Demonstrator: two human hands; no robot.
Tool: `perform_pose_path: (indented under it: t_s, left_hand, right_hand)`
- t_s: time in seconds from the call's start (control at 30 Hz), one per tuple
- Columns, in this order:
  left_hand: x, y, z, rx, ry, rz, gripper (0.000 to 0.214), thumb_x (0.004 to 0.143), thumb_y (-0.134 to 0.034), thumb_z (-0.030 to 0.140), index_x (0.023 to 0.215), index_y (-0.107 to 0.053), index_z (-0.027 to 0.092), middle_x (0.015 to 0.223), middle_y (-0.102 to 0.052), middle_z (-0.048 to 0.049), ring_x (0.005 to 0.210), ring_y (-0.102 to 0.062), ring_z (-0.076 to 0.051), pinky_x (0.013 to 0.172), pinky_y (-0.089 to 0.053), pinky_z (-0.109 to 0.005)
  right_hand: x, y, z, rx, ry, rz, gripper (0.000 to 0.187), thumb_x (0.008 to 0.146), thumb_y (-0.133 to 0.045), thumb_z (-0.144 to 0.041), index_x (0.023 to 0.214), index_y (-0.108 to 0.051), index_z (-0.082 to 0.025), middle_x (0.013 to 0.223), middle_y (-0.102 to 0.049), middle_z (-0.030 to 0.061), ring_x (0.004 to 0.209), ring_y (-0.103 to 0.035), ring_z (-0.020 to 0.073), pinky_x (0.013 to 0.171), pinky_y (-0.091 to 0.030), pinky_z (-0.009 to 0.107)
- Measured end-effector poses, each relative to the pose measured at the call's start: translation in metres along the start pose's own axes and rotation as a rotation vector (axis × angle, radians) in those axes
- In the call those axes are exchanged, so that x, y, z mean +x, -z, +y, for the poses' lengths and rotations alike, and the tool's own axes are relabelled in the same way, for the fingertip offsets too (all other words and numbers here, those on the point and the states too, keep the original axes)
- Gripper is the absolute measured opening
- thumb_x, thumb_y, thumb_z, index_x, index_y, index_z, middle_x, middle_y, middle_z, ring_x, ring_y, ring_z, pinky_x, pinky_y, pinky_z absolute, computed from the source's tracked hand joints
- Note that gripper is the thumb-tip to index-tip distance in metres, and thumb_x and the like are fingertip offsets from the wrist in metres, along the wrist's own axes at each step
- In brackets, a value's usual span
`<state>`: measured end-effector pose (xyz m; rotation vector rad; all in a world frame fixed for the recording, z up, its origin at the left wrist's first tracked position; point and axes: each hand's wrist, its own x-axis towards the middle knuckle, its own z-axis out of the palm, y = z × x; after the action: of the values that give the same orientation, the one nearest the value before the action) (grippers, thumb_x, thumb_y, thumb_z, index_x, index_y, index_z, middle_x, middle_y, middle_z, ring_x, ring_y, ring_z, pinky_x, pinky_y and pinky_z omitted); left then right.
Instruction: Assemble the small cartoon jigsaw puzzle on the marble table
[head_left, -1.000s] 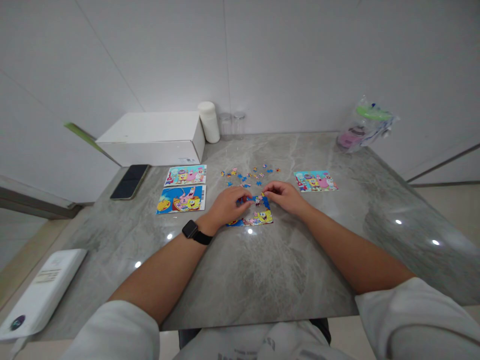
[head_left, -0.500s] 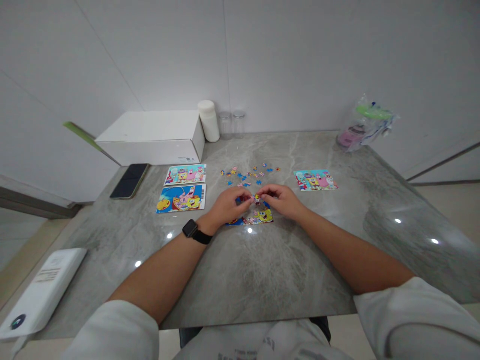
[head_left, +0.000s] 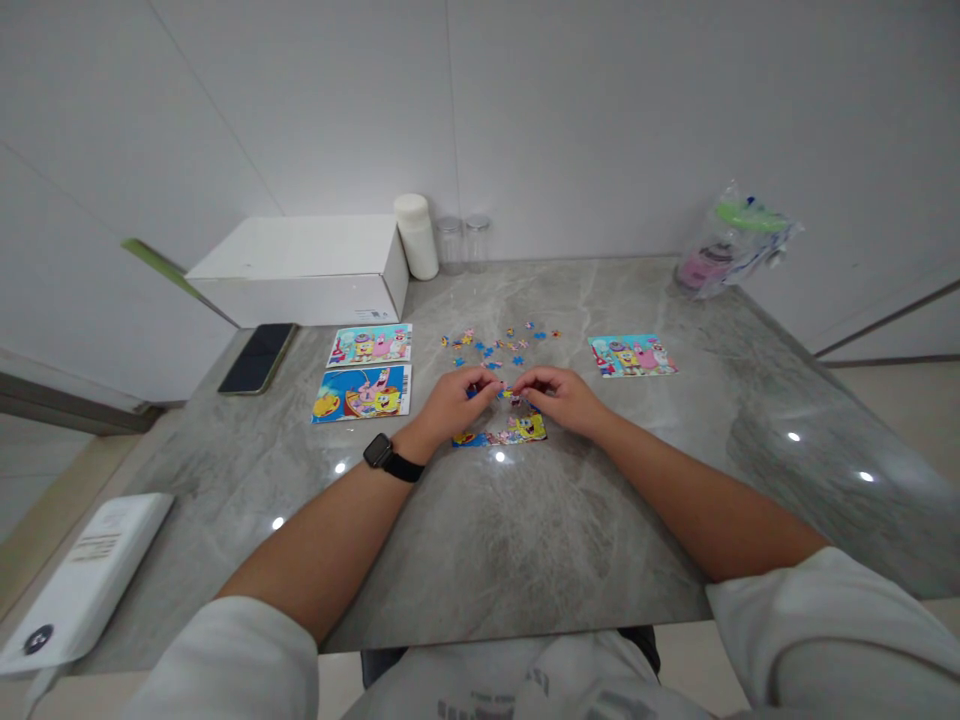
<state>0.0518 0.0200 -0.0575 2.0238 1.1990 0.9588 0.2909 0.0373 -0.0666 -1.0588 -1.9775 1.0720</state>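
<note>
Over the middle of the table, my left hand (head_left: pixel 463 398) is closed in a pinch, thumb against fingers, at a small jigsaw puzzle piece. Facing it, my right hand (head_left: pixel 561 398) pinches a jigsaw puzzle piece (head_left: pixel 515 397) with yellow and dark colours; fingers hide much of the pieces. Just below both hands lies a joined strip of jigsaw puzzle (head_left: pixel 517 434) with a yellow cartoon figure at its right end. Beyond the hands, several loose puzzle pieces (head_left: pixel 489 352) are scattered on the grey marbled table (head_left: pixel 525 540).
Two picture cards (head_left: pixel 371 346) lie to the left, and another picture card (head_left: pixel 634 356) to the right. A phone (head_left: pixel 259 358), white box (head_left: pixel 300 270), white bottle (head_left: pixel 416 238), two clear glasses (head_left: pixel 463 247) and a bagged cup (head_left: pixel 724 250) stand farther out. A white device (head_left: pixel 90 570) sits near left.
My hands have drawn slightly apart, and more of the joined puzzle strip shows beneath them. The whole view has shifted a little upward.
</note>
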Motion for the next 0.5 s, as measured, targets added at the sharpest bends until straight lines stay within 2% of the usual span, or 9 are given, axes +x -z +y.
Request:
perform_pose_path:
  t_s: [0.17, 0.3, 0.5]
  left_hand:
    - [-0.0016, -0.0032, -0.0011, 0.037, -0.053, -0.066, 0.028, 0.1, -0.062, 0.039, 0.085, -0.072, 0.018, 0.081, -0.072, -0.0016, 0.076, -0.062, -0.015, 0.075, -0.046, -0.028]
    - [-0.0029, -0.0069, -0.0035, 0.083, -0.146, -0.147, 0.026, 0.102, -0.061, 0.037, 0.091, -0.075, 0.019, 0.084, -0.073, -0.0026, 0.079, -0.064, -0.017, 0.076, -0.046, -0.029]
    - [-0.0023, -0.0064, -0.0049, 0.178, -0.196, -0.14, 0.026, 0.105, -0.057, 0.037, 0.094, -0.075, 0.02, 0.085, -0.074, -0.004, 0.082, -0.065, -0.019, 0.079, -0.048, -0.032]
  right_hand:
    - [-0.0012, -0.0013, -0.0047, -0.066, 0.076, 0.031, 0.022, 0.091, -0.066, -0.032, 0.105, -0.079, -0.021, 0.092, -0.079, 0.0038, 0.075, -0.066, 0.0169, 0.071, -0.05, 0.029]
    - [-0.0023, -0.0031, -0.0088, -0.079, 0.108, -0.006, 0.02, 0.09, -0.071, -0.034, 0.104, -0.079, -0.022, 0.092, -0.079, 0.0034, 0.079, -0.067, 0.0175, 0.074, -0.05, 0.029]
    - [-0.0006, 0.0003, -0.0032, -0.143, 0.079, -0.031, 0.015, 0.089, -0.071, -0.032, 0.095, -0.08, -0.022, 0.085, -0.077, 0.0019, 0.076, -0.066, 0.0171, 0.072, -0.048, 0.029]
